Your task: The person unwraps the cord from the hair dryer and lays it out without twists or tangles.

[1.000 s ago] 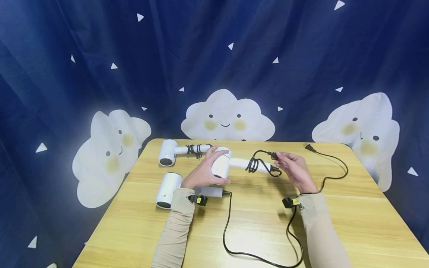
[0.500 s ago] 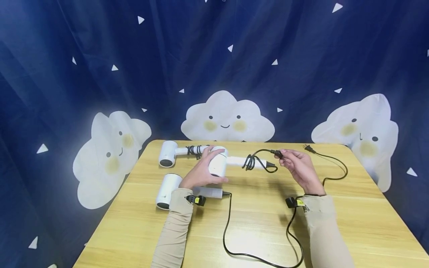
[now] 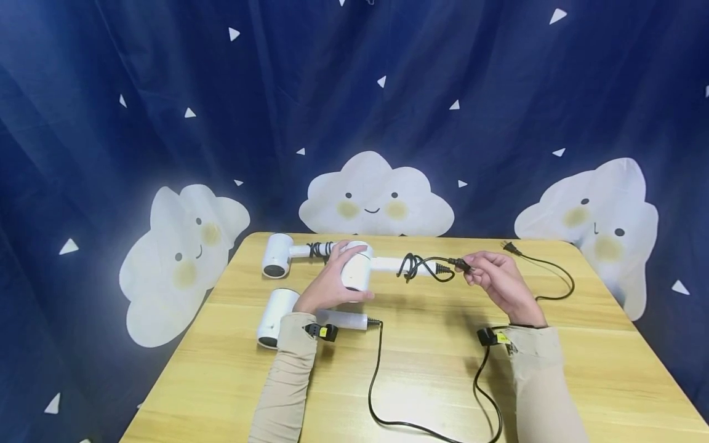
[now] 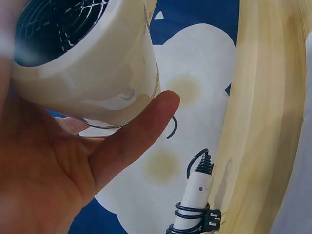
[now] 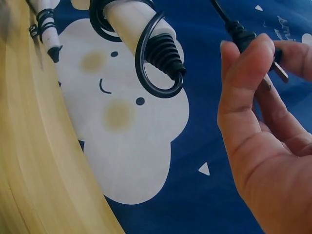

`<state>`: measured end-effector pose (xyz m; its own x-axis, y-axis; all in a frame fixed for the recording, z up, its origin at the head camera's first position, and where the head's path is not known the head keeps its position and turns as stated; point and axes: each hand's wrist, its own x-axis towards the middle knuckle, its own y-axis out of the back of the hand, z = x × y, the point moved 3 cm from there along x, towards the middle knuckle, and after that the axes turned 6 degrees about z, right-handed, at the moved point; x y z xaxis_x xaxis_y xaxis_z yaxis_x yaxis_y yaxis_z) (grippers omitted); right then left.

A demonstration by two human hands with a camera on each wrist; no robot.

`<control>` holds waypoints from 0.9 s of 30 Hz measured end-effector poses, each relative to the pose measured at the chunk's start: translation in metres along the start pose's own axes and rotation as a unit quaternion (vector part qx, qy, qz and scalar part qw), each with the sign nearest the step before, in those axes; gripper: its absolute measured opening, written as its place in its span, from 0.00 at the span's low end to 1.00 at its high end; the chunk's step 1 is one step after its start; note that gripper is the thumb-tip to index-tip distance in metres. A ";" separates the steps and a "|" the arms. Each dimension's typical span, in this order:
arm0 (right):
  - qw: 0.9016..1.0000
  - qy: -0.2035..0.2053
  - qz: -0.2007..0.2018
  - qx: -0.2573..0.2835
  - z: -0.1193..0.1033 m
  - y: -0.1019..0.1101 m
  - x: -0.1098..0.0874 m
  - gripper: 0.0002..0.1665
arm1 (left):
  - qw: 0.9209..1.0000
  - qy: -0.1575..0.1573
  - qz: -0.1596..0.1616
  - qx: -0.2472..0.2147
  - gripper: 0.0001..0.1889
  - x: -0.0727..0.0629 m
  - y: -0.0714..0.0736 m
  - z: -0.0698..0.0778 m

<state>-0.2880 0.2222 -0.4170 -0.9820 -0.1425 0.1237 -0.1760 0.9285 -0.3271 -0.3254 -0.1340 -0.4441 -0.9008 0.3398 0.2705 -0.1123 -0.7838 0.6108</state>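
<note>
My left hand grips a white hair dryer round its barrel, off the table. Its handle points to the right, with black cord looped loosely about it. In the left wrist view the thumb lies along the glossy barrel, near the dark grille. My right hand pinches the dryer's black two-pin plug between thumb and fingers. The metal prongs show in the right wrist view, beside the handle's ribbed cord end.
Two more white hair dryers lie at left: one behind with its cord wound on the handle, one nearer. The nearer one's cord snakes over the wooden table. A second plug lies at the back right.
Both hands have shifted slightly: the left, with the dryer, leftward; the right, with the plug, rightward. The plug has drawn away from the handle, and the cord loops look looser.
</note>
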 end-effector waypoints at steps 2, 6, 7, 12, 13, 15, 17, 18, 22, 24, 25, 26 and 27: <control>1.000 -0.003 -0.018 -0.003 0.000 0.000 -0.001 0.18 | 1.000 0.001 0.000 0.001 0.54 0.000 0.000 0.000; 0.998 -0.016 -0.063 -0.024 0.002 0.001 -0.002 0.20 | 1.000 0.002 0.001 0.000 0.54 -0.001 0.001 -0.001; 0.997 -0.020 -0.075 -0.031 0.002 0.001 -0.002 0.20 | 1.000 0.002 0.002 0.000 0.54 -0.001 0.001 -0.001; 0.990 -0.040 -0.119 -0.066 0.001 0.003 -0.004 0.19 | 1.000 0.003 0.004 0.001 0.54 -0.002 0.002 0.000; 0.988 -0.043 -0.129 -0.073 0.001 0.004 -0.005 0.19 | 1.000 0.003 0.003 0.002 0.54 -0.002 0.003 0.000; 0.984 -0.050 -0.151 -0.082 0.002 0.005 -0.006 0.20 | 1.000 0.002 0.004 0.004 0.54 -0.002 0.003 0.000; 0.980 -0.057 -0.172 -0.086 0.003 0.007 -0.006 0.20 | 1.000 0.004 0.004 0.006 0.53 -0.002 0.003 0.000; 0.977 -0.060 -0.182 -0.088 0.004 0.008 -0.006 0.20 | 1.000 0.005 0.004 0.006 0.53 -0.002 0.003 0.000; 0.969 -0.076 -0.217 -0.089 0.008 0.011 -0.007 0.19 | 1.000 0.008 0.004 0.006 0.53 -0.001 0.004 0.000; 0.965 -0.087 -0.227 -0.097 0.011 0.014 -0.007 0.18 | 1.000 0.010 0.003 0.005 0.53 -0.001 0.004 0.001; 0.963 -0.089 -0.234 -0.100 0.013 0.015 -0.007 0.18 | 1.000 0.011 0.002 0.005 0.53 -0.001 0.004 0.001; 0.961 -0.091 -0.237 -0.106 0.015 0.017 -0.007 0.18 | 1.000 0.011 0.002 0.006 0.53 -0.002 0.004 0.001; 0.960 -0.094 -0.237 -0.113 0.017 0.019 -0.008 0.17 | 1.000 0.010 0.002 0.007 0.54 -0.002 0.004 0.001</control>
<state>-0.2850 0.2346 -0.4399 -0.7938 -0.6074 0.0303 -0.6080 0.7916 -0.0610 -0.3239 -0.1373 -0.4417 -0.9097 0.3255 0.2580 -0.1027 -0.7781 0.6197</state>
